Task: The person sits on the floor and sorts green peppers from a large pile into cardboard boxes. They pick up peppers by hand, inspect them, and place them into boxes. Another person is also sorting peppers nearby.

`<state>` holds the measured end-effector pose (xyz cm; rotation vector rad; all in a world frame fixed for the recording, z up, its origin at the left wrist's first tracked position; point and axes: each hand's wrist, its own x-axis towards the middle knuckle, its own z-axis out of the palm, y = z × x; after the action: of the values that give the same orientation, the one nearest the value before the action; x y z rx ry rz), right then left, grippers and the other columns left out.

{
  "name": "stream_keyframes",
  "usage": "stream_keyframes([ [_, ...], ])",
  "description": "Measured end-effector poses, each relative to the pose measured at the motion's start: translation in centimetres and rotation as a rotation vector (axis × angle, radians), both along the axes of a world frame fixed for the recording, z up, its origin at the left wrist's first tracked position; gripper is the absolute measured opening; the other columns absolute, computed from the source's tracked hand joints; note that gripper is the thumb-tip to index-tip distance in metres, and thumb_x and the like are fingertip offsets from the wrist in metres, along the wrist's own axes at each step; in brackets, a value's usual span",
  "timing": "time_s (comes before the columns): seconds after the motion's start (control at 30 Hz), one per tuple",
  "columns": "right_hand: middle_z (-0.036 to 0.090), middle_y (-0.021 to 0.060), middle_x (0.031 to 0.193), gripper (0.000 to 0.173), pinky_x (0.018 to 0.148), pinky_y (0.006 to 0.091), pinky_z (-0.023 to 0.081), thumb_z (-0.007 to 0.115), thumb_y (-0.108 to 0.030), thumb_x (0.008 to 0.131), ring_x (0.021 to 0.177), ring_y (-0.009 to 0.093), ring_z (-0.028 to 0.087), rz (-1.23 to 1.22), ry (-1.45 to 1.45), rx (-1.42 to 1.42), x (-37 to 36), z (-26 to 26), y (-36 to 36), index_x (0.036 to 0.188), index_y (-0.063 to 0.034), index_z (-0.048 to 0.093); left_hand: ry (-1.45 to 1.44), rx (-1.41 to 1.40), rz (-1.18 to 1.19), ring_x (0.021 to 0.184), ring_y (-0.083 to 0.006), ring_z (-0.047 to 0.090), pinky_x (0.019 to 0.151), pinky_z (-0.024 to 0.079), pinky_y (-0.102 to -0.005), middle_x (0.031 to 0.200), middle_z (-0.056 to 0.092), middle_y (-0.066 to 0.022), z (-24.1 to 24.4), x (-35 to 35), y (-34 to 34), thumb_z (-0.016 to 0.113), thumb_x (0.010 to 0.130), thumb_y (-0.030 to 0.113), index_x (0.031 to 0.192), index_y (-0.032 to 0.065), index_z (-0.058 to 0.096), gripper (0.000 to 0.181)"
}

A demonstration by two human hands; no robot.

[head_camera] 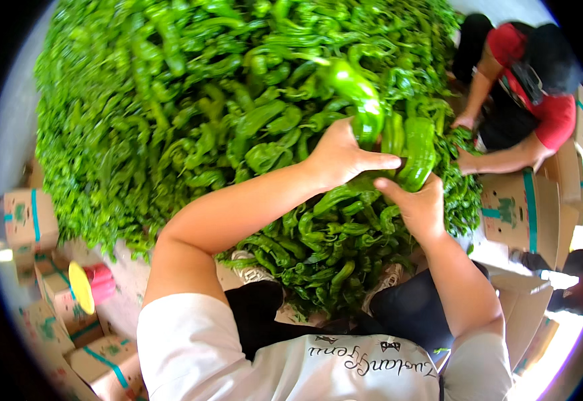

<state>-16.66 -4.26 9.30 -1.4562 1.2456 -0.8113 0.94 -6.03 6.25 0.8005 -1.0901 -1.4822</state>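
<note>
A huge heap of long green peppers [181, 125] fills the floor before me. My left hand [339, 155] holds several green peppers [361, 100], the largest curving up past its fingers with its pale stem pointing away. Close on its right, my right hand [419, 200] grips a broad green pepper [418, 145] between thumb and fingers. The thumbs of both hands nearly meet above the loose peppers. Another green pepper [393, 133] stands between the two hands; which hand holds it I cannot tell. More peppers [326, 250] lie between my shoes.
At the upper right a person in a red shirt and dark cap [522, 90] reaches into the heap's edge. Taped cardboard boxes [517, 213] stand on the right, others [103, 363] at the lower left. Near those is a pink object with a yellow disc [82, 287].
</note>
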Motion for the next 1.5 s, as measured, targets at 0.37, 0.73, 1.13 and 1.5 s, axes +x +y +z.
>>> stream_keyframes([
  [0.37,0.057,0.0060,0.100,0.042,0.077,0.0341,0.046,0.061,-0.020,0.091,0.088,0.017,0.053,0.202,-0.167,0.356,-4.9,-0.2,3.4,0.127,-0.0015,0.049,-0.776,0.116,0.509,0.086,-0.0250,0.061,0.079,0.046,-0.0361,0.093,0.065,-0.0113,0.1,14.4,22.4,0.083,0.066,0.030,0.102,0.0025,0.060,0.050],
  [0.73,0.056,0.0016,0.098,0.038,0.066,0.0282,0.042,0.062,-0.031,0.090,0.079,0.011,0.051,0.267,-0.020,0.457,-4.3,2.2,9.2,0.120,-0.0078,0.053,-0.699,1.571,1.048,0.064,-0.0236,0.064,0.055,0.052,-0.0381,0.078,0.067,-0.0130,-12.3,15.2,69.3,0.088,0.055,0.031,0.077,-0.0007,0.067,0.043],
  [1.13,0.052,0.0119,0.124,0.053,0.092,0.0357,0.044,0.064,-0.009,0.084,0.111,0.024,0.052,0.461,-0.296,0.272,-5.5,3.1,11.5,0.132,0.0003,0.043,-0.155,1.216,1.420,0.045,-0.0167,0.045,0.036,0.035,-0.0349,0.062,0.051,-0.0082,-4.9,17.8,62.5,0.053,0.091,0.037,0.084,0.0051,0.047,0.033],
  [1.5,0.055,0.0132,0.118,0.056,0.094,0.0401,0.041,0.075,-0.011,0.077,0.111,0.027,0.051,0.165,0.067,-0.243,-4.6,0.2,8.2,0.124,-0.0035,0.047,-1.063,0.365,0.445,0.059,-0.0108,0.058,0.054,0.047,-0.0269,0.073,0.061,-0.0061,11.8,12.8,33.0,0.067,0.087,0.023,0.095,-0.0008,0.062,0.025],
])
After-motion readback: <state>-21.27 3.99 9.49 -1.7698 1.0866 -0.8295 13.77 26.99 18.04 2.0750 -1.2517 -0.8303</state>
